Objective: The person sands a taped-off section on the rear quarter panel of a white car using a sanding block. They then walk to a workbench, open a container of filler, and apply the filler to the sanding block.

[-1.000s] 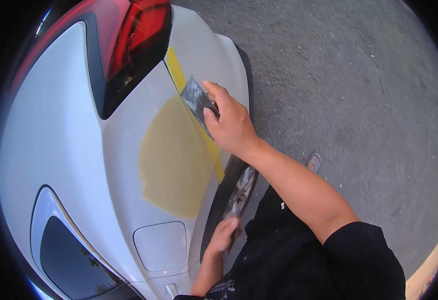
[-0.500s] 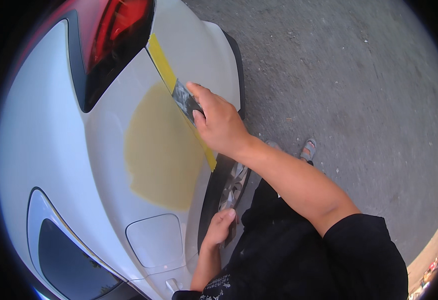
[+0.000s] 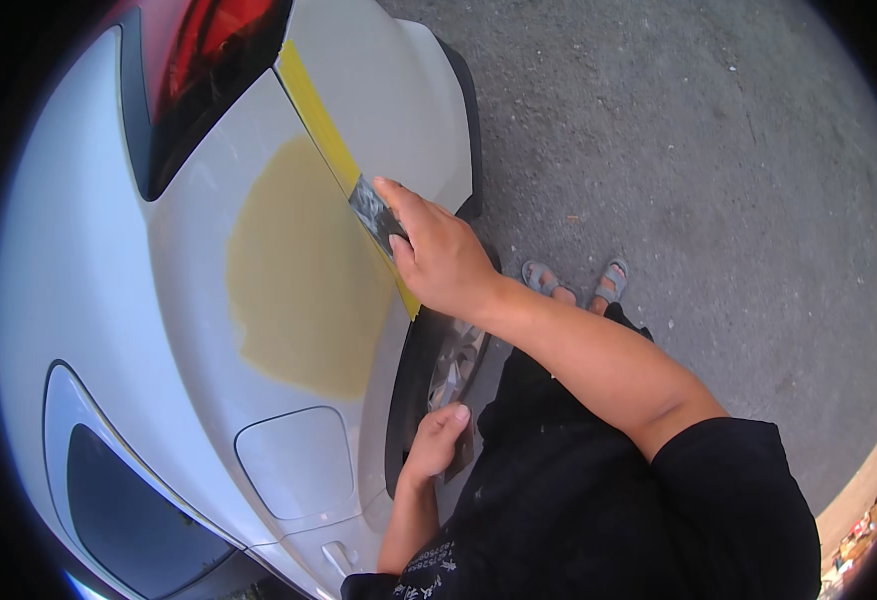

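My right hand (image 3: pixel 443 250) is closed round a dark flat strip with whitish smears (image 3: pixel 371 212). Its underside is hidden. The strip lies over yellow tape (image 3: pixel 323 125), which runs along the panel seam of a white car (image 3: pixel 203 300). Beside the tape, a large rounded tan patch (image 3: pixel 303 270) covers part of the body panel. Lower down, my left hand (image 3: pixel 436 440) is closed, thumb up, by the black wheel-arch trim (image 3: pixel 408 395). What its fingers hold or grip, if anything, I cannot make out. A silver faceted wheel (image 3: pixel 453 370) shows just above that hand.
A red tail light (image 3: pixel 218 50) lies beyond the tape's upper end. The closed fuel flap (image 3: pixel 296 460) and a door handle (image 3: pixel 336 556) are below the tan patch. Grey rough ground (image 3: pixel 678 180) spreads to the right, under my sandalled feet (image 3: pixel 610 283).
My right hand has slid with the dark strip along the tape, away from the tail light. The car sits slightly further left and higher in view. My left hand stays near the wheel arch.
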`<state>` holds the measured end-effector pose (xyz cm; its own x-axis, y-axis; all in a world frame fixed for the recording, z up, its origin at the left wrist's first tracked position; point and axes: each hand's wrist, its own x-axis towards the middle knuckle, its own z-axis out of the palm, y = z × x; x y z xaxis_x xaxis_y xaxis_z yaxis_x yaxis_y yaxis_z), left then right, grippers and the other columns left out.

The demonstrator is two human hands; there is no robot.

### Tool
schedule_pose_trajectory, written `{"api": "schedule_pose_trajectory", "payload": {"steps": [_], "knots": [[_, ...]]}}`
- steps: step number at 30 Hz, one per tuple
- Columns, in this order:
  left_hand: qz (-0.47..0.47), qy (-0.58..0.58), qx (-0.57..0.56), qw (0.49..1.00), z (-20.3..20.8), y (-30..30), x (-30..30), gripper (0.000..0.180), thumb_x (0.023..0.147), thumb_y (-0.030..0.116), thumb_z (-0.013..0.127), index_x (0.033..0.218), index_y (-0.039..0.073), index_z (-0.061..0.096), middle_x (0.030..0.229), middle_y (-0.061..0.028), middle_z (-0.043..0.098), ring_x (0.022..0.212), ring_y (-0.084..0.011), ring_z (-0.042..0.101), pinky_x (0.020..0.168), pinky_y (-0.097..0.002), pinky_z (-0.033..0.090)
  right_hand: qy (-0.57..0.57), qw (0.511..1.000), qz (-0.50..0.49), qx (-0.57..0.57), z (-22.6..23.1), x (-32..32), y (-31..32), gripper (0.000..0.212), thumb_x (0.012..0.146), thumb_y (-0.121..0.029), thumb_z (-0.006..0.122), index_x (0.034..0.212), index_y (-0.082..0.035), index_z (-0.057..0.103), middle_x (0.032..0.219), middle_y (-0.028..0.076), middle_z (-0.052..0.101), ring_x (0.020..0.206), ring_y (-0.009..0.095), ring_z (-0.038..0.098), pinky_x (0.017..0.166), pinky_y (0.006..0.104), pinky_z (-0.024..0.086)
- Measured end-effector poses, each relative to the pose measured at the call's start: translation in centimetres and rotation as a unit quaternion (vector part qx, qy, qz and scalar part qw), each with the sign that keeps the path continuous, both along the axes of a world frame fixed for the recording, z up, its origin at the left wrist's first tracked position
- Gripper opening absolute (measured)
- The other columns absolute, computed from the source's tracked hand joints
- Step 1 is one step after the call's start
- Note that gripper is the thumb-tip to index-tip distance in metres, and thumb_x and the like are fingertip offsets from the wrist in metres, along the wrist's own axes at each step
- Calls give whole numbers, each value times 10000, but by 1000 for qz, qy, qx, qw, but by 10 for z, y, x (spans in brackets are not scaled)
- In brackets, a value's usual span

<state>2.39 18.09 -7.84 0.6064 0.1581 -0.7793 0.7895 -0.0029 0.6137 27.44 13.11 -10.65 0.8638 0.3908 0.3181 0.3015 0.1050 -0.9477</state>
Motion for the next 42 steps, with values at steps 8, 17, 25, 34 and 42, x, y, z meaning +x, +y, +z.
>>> {"api": "schedule_pose_trajectory", "payload": {"steps": [8,17,25,34,42], "knots": [[-5,3,15,1000,-5,-1,-10,465,968,414,495,743,16,575,697,-8,539,677,-103,479,660,-260,397,0,1000,28,-9,-15,-18,-4,655,808,52,550,1413,-13,308,1305,226,514,1144,381,547,949,419,458],[3,16,11,1000,-1,-8,-8,462,969,410,492,748,14,583,707,-16,548,693,-104,488,671,-258,400,26,998,52,-10,-21,-30,-13,691,815,40,553,1441,-4,265,1283,247,521,1097,403,561,909,425,475],[17,10,-8,1000,-3,-12,-8,488,969,436,473,725,22,562,667,-27,536,614,-112,471,590,-254,371,25,996,76,-30,-37,-45,-19,711,808,33,558,1448,0,249,1234,259,543,1079,413,559,903,435,468],[76,19,0,997,2,-19,3,420,985,389,468,770,41,564,677,-10,532,618,-101,467,591,-241,370,135,965,187,-123,-47,-63,-53,736,818,-20,561,1467,-51,214,1153,261,588,1059,411,577,881,452,472],[307,-158,-6,938,5,-39,47,173,1005,200,477,977,45,549,936,-36,619,861,-101,563,806,-253,446,234,959,130,-94,-54,-54,-128,726,856,-26,581,1476,-55,204,1022,145,612,876,233,613,785,320,473]]}}
